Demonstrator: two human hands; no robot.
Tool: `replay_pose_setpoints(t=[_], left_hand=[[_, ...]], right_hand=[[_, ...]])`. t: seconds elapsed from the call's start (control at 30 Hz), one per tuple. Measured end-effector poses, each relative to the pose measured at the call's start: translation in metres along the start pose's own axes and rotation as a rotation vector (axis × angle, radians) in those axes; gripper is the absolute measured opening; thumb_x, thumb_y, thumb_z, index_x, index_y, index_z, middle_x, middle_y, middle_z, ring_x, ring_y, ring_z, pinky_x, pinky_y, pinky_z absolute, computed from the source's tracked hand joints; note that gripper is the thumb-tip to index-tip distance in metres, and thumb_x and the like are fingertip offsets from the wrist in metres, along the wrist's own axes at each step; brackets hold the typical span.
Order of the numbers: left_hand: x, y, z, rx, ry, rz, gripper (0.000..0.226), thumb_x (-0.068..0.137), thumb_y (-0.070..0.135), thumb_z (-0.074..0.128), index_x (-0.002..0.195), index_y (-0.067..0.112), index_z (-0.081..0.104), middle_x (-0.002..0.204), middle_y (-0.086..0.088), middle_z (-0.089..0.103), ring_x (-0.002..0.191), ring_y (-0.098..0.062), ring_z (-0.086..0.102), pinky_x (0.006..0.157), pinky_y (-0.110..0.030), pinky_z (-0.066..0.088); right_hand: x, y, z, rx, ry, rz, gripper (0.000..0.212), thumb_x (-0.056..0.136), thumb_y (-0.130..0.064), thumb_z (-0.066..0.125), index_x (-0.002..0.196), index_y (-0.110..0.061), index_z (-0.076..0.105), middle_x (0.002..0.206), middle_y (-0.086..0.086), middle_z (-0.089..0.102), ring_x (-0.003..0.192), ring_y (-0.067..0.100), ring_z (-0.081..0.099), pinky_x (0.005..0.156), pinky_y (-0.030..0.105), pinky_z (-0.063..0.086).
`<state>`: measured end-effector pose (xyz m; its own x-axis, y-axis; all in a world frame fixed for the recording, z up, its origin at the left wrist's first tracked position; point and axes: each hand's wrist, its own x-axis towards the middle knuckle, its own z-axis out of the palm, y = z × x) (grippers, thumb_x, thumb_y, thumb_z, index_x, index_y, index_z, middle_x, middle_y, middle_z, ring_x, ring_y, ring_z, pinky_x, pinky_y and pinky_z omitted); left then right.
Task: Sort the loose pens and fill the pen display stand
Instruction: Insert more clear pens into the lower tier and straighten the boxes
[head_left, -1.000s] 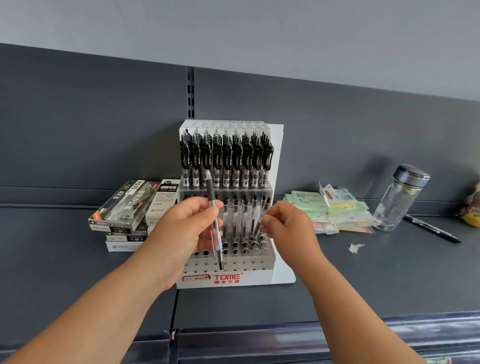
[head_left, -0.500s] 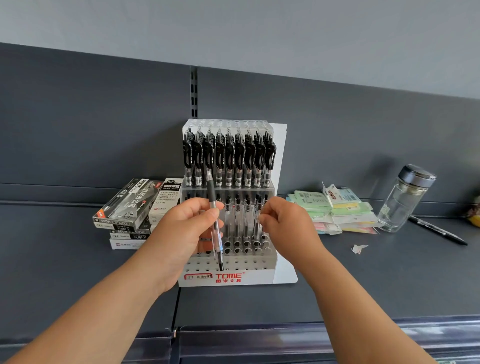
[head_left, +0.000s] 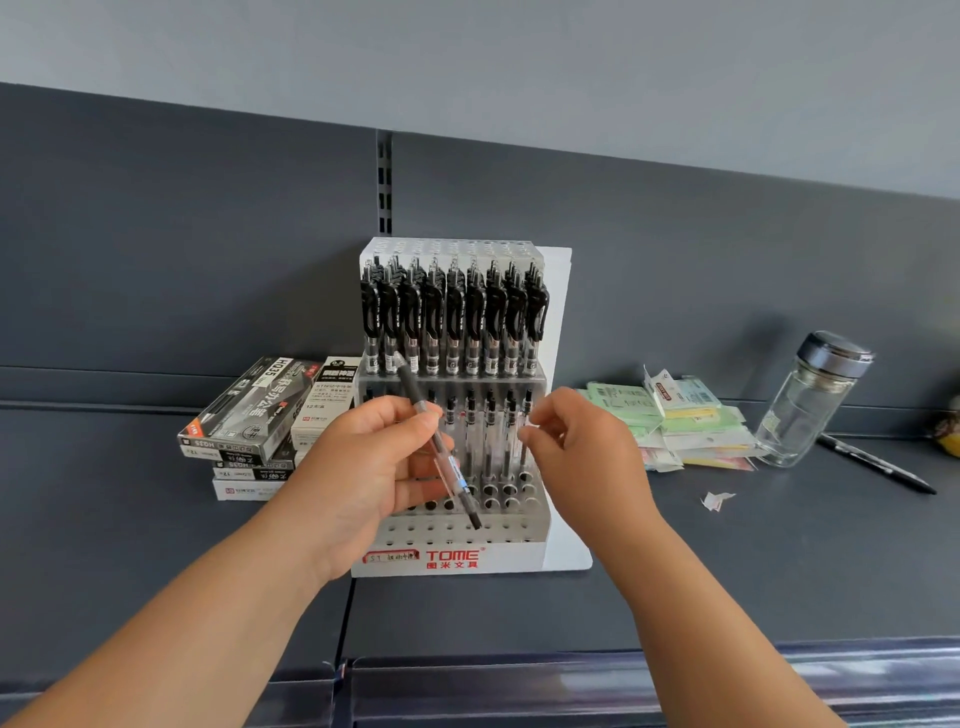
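Note:
A white tiered pen display stand (head_left: 558, 415) marked TOME stands on the dark shelf. Its upper tier is packed with black-clipped pens (head_left: 452, 317). The middle tier holds several clear pens (head_left: 488, 431) toward the right; the front rows of holes are bare. My left hand (head_left: 363, 467) is closed on a clear pen with a black cap (head_left: 441, 452), held tilted in front of the stand, tip down to the right. My right hand (head_left: 582, 447) pinches the top of a clear pen standing at the right of the middle tier.
Stacked pen boxes (head_left: 254, 415) lie left of the stand. To the right are a pile of pastel sticky notes (head_left: 691, 421), a glass bottle with a dark lid (head_left: 810, 405), a loose black pen (head_left: 878, 465) and a paper scrap (head_left: 717, 500).
The pen in my left hand has tilted from nearly upright to leaning, tip swinging right. My right hand stays at the middle tier's right pens.

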<state>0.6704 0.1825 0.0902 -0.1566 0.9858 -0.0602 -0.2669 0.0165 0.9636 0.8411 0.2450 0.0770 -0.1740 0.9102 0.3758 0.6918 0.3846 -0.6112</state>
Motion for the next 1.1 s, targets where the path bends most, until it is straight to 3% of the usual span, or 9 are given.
replay_pose_setpoints(t=[0.1,0.23,0.33,0.53,0.6,0.7,0.83,0.97,1.1], left_hand=[[0.002,0.004,0.004,-0.138,-0.005,-0.065,0.006,0.091,0.010,0.055,0.092,0.004,0.058,0.069,-0.007,0.067,0.059,-0.016,0.065,0.051,-0.025,0.055],[0.005,0.006,0.006,-0.313,-0.046,-0.145,0.008,0.090,0.008,0.055,0.097,0.005,0.056,0.076,-0.010,0.069,0.062,-0.017,0.067,0.053,-0.024,0.057],[0.006,0.005,0.009,-0.339,-0.086,-0.177,0.027,0.087,0.012,0.057,0.113,0.003,0.057,0.089,-0.012,0.072,0.073,-0.019,0.070,0.059,-0.026,0.058],[0.007,0.002,0.018,-0.342,-0.117,-0.181,0.038,0.077,0.021,0.061,0.113,0.009,0.061,0.104,-0.010,0.072,0.085,-0.018,0.070,0.067,-0.027,0.058],[0.006,-0.002,0.020,-0.204,-0.058,-0.147,0.027,0.083,0.021,0.061,0.108,0.009,0.063,0.100,-0.010,0.072,0.084,-0.019,0.070,0.071,-0.029,0.057],[0.005,-0.013,0.011,0.478,0.065,0.104,0.015,0.090,0.023,0.061,0.104,0.023,0.063,0.098,0.003,0.070,0.090,-0.011,0.066,0.080,-0.027,0.052],[0.005,-0.027,-0.002,1.103,0.044,0.320,0.030,0.088,0.037,0.061,0.117,0.032,0.057,0.113,0.023,0.052,0.107,0.000,0.051,0.090,-0.020,0.039],[0.005,-0.036,-0.008,1.352,-0.016,0.357,0.043,0.088,0.048,0.058,0.127,0.032,0.052,0.128,0.016,0.047,0.122,-0.005,0.038,0.095,-0.022,0.032],[0.007,-0.042,-0.013,1.439,-0.034,0.370,0.047,0.087,0.048,0.059,0.130,0.031,0.050,0.126,0.014,0.047,0.122,-0.006,0.036,0.097,-0.022,0.031]], right_hand=[[-0.010,-0.012,-0.005,0.240,-0.138,-0.069,0.020,0.087,-0.013,0.064,0.089,-0.032,0.059,0.077,-0.015,0.058,0.059,0.004,0.049,0.055,0.016,0.044],[-0.018,-0.021,-0.007,0.588,-0.323,-0.064,0.028,0.079,0.001,0.071,0.094,-0.021,0.065,0.082,-0.003,0.066,0.068,0.009,0.058,0.062,0.025,0.053],[-0.018,-0.020,-0.007,0.910,-0.278,0.002,0.020,0.079,0.003,0.070,0.089,-0.014,0.066,0.078,0.002,0.067,0.070,0.013,0.060,0.067,0.027,0.051],[-0.013,-0.024,-0.006,1.330,-0.132,0.195,0.006,0.078,-0.010,0.065,0.081,-0.015,0.066,0.076,0.003,0.065,0.073,0.015,0.063,0.072,0.027,0.052],[-0.008,-0.023,-0.013,1.270,-0.046,0.175,0.004,0.080,-0.012,0.065,0.077,-0.015,0.064,0.075,0.002,0.067,0.075,0.015,0.064,0.071,0.027,0.052],[0.003,-0.017,-0.030,1.052,0.123,0.120,0.012,0.089,-0.007,0.061,0.078,-0.013,0.062,0.072,0.002,0.068,0.072,0.015,0.065,0.067,0.026,0.053],[0.010,-0.009,-0.045,0.668,0.223,0.029,0.010,0.086,-0.012,0.066,0.080,-0.018,0.062,0.072,0.002,0.067,0.069,0.015,0.065,0.069,0.032,0.055],[0.010,-0.005,-0.041,0.351,0.166,-0.012,0.010,0.090,-0.020,0.061,0.081,-0.023,0.059,0.069,-0.003,0.065,0.062,0.006,0.058,0.059,0.018,0.047],[0.010,0.000,-0.028,0.174,0.116,-0.063,0.011,0.094,-0.022,0.055,0.087,-0.018,0.061,0.070,0.002,0.065,0.052,0.012,0.045,0.053,0.025,0.039]])
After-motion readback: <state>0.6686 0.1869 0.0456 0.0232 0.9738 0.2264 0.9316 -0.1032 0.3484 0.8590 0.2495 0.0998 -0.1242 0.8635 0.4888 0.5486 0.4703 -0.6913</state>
